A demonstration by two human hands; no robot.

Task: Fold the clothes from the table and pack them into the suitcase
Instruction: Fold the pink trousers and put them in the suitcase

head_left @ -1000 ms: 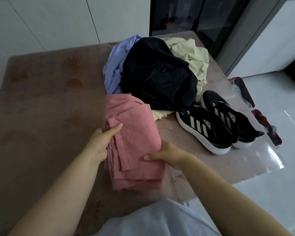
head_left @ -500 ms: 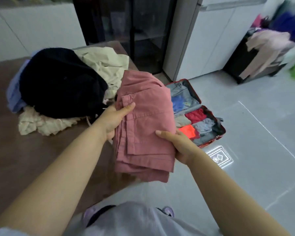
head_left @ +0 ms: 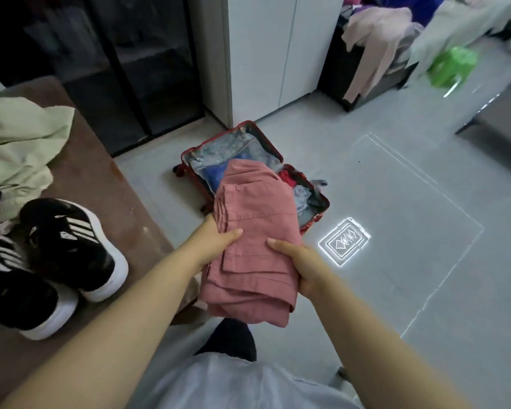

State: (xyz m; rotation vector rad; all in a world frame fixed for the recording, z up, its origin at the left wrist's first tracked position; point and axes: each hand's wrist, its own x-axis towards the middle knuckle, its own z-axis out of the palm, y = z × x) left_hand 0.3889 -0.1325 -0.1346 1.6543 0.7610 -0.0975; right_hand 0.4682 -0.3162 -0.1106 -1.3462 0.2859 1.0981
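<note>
A folded pink garment (head_left: 254, 231) is held in the air between both hands, off the table and over the floor. My left hand (head_left: 216, 240) grips its left edge, thumb on top. My right hand (head_left: 301, 261) grips its right edge the same way. Beyond it on the floor lies an open red suitcase (head_left: 266, 143) with several folded clothes inside, partly hidden by the garment. At the left, a pale green garment (head_left: 21, 143) lies crumpled on the brown table (head_left: 101, 184).
A pair of black sneakers (head_left: 65, 255) with white soles stands on the table's near corner. A dark glass cabinet (head_left: 115, 69) and white cupboard (head_left: 278, 54) stand behind the suitcase. Clothes pile on dark furniture (head_left: 375, 48) at far right. A light pattern (head_left: 344, 240) glows on the grey floor.
Both hands lifted the pink garment off the table and carried it right, toward the suitcase. The view turned right, so the black and blue clothes left the frame.
</note>
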